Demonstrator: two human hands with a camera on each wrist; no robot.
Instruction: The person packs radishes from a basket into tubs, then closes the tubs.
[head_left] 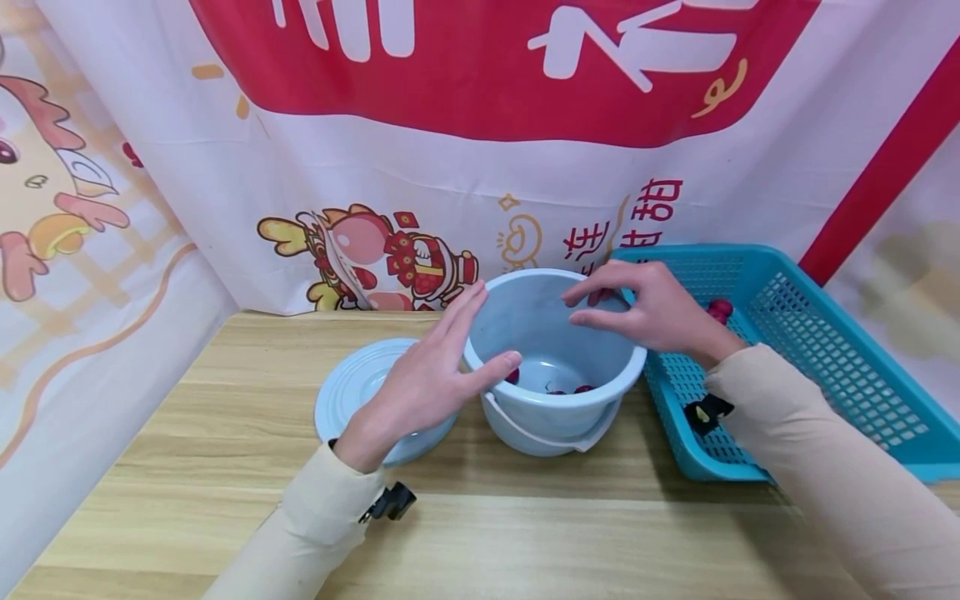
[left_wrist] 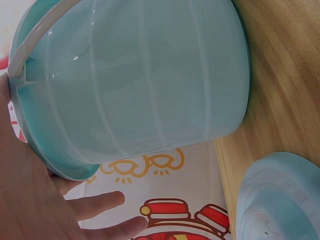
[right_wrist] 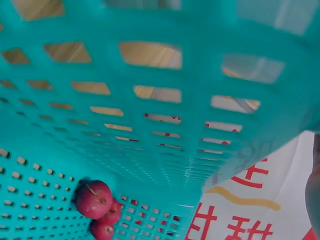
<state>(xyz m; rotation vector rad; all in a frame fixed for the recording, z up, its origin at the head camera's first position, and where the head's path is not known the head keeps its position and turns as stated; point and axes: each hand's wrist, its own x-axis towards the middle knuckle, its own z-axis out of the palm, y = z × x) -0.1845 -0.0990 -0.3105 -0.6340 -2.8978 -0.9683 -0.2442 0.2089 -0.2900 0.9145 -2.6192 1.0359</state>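
Observation:
A light blue bucket (head_left: 551, 421) stands upright on the table, with several small red fruits (head_left: 583, 388) at its bottom. My left hand (head_left: 431, 371) rests at the bucket's left rim, its thumb reaching over the rim and its fingers straight; the left wrist view shows these fingers spread beside the bucket wall. Over the bucket's right rim, my right hand (head_left: 648, 308) has its fingers bent above the opening. A dark red fruit (head_left: 597, 296) shows under those fingers, partly hidden. In the right wrist view, my right hand (right_wrist: 314, 195) appears only at the edge.
Left of the bucket lies a round light blue lid (head_left: 348, 383). A teal perforated basket (head_left: 832, 292) stands on the right, with red fruits (right_wrist: 95, 200) in its corner. The bucket's handle (head_left: 551, 442) hangs at the front. A printed cloth (head_left: 450, 183) hangs behind the wooden table (head_left: 480, 533).

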